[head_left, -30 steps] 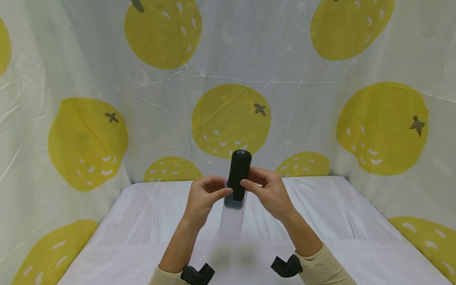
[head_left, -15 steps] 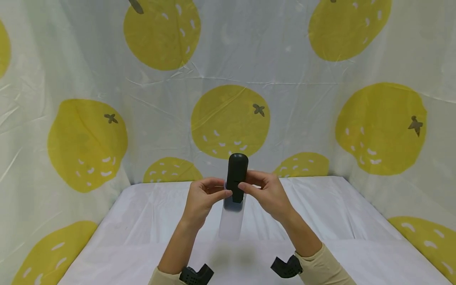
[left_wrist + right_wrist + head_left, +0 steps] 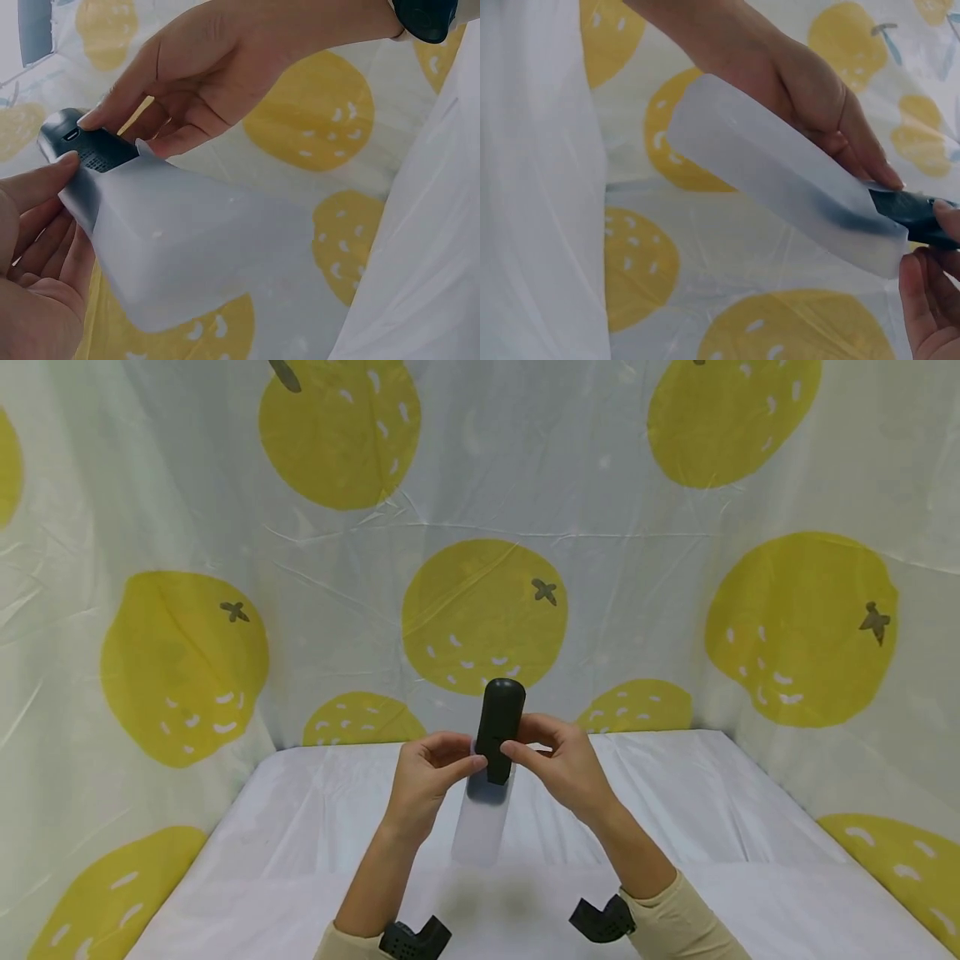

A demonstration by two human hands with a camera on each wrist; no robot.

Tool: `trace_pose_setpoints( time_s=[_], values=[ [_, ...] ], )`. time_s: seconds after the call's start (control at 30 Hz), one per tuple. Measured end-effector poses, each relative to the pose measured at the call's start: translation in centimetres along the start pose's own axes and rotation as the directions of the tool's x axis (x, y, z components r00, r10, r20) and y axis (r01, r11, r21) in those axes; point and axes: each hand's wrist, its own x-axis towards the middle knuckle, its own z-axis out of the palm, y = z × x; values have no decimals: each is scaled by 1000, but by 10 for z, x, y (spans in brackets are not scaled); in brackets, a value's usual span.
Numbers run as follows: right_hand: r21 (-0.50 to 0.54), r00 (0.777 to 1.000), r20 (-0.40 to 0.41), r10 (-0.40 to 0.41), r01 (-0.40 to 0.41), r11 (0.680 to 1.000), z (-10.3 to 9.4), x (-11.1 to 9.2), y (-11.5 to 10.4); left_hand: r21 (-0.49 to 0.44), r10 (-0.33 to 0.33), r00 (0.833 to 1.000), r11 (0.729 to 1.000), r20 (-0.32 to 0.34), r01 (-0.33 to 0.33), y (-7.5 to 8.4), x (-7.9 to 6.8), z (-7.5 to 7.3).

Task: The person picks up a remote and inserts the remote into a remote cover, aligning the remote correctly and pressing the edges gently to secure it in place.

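Observation:
A dark, round-ended handheld device [image 3: 501, 714] stands nearly upright between both hands, held in the air. Its lower part overlaps a long frosted translucent sleeve [image 3: 480, 831], and a dark shape shows through the sleeve's upper end. My right hand [image 3: 566, 768] grips the device, thumb on its front and fingers behind. At the sleeve's mouth, my left hand [image 3: 423, 777] pinches the edge, its thumb at the device's side. In the left wrist view the device has a small slot [image 3: 71, 136] and a perforated grille [image 3: 94, 160]. Parts of the fingers are hidden behind both pieces.
White cloth [image 3: 300, 827] covers the tabletop under the hands. A curtain [image 3: 480, 460] printed with yellow fruit hangs behind and along both sides. A black wrist camera [image 3: 416, 939] sits on the left wrist, and another wrist camera [image 3: 603, 920] on the right.
The device and hands dip slightly, then rise a little. The sleeve's lower end has swung a bit to the left. Both hands keep their hold.

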Motion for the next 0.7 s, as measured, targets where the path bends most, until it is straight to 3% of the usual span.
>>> trace_pose_setpoints(
  time_s=[0.17,0.37,0.57,0.7],
  values=[
    [-79,999,-40,11,-14,997,-4,0,1,-14,1,998,1000,-58,-2,1,1,0],
    [-172,997,45,58,-49,984,-2,-1,4,-88,0,989,996,-148,-14,1,2,-1],
    [-168,997,80,0,13,986,4,1,9,-160,3,989,987,-149,-28,2,3,1],
    [-141,996,69,-54,63,988,5,1,10,-149,34,992,987,-119,-52,2,4,2]
  ],
)
